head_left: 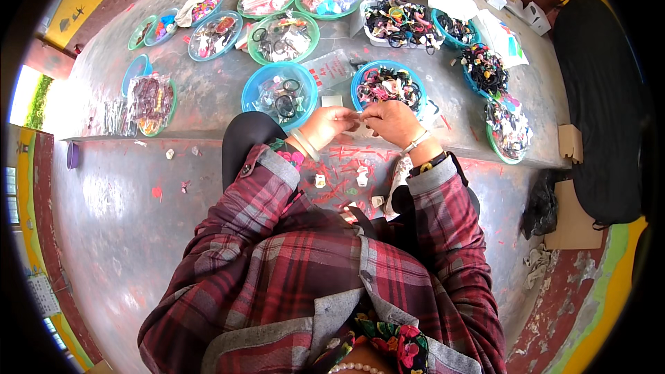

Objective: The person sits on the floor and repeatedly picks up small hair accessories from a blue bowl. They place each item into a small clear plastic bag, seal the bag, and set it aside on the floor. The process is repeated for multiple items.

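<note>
My left hand [331, 127] and my right hand [393, 123] meet in front of me, both with fingers pinched together. Between the fingertips is a small pale thing [359, 116], too small to make out. Just beyond my left hand stands a blue basin [247, 97] with black hair ties [285, 105] in clear plastic bags. Beyond my right hand, another blue basin [355, 90] holds a heap of pink, black and white hair ties [388, 86]. A small cream-coloured card [332, 101] lies between the two basins.
More basins of hair accessories stand across the raised ledge, among them a green-rimmed basin [315, 31] and a white tray of black hair ties [402, 21]. Red scraps [346, 166] litter the floor below my hands. A black bag [540, 208] and cardboard [578, 218] lie at right.
</note>
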`<control>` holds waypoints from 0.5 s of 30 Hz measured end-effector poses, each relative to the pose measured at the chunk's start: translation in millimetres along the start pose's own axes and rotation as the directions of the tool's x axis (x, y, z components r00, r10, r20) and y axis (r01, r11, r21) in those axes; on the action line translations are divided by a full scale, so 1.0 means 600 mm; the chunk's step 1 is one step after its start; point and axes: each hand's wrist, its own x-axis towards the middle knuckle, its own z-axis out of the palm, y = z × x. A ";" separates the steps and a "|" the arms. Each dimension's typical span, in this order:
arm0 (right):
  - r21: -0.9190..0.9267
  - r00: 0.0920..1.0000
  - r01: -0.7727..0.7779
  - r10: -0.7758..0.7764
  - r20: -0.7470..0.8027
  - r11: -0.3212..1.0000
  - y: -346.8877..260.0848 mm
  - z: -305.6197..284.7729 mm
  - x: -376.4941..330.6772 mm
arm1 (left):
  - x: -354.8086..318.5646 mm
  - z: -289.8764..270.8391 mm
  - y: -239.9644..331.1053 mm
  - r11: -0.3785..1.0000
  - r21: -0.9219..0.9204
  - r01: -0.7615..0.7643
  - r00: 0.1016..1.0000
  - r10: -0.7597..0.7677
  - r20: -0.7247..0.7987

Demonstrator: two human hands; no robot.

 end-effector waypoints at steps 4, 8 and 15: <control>-0.347 0.998 0.043 -0.059 -0.033 0.937 -0.005 0.020 0.006 | 0.000 0.006 -0.003 0.966 -0.245 -0.087 0.995 0.097 0.029; -0.481 0.994 0.093 -0.111 -0.008 0.872 -0.025 0.038 0.008 | 0.007 0.000 -0.014 0.916 -0.376 -0.137 0.990 0.130 -0.045; -0.484 0.986 0.128 -0.163 -0.031 0.866 -0.028 0.061 0.015 | 0.015 -0.003 -0.020 0.940 -0.284 -0.191 0.963 0.124 -0.239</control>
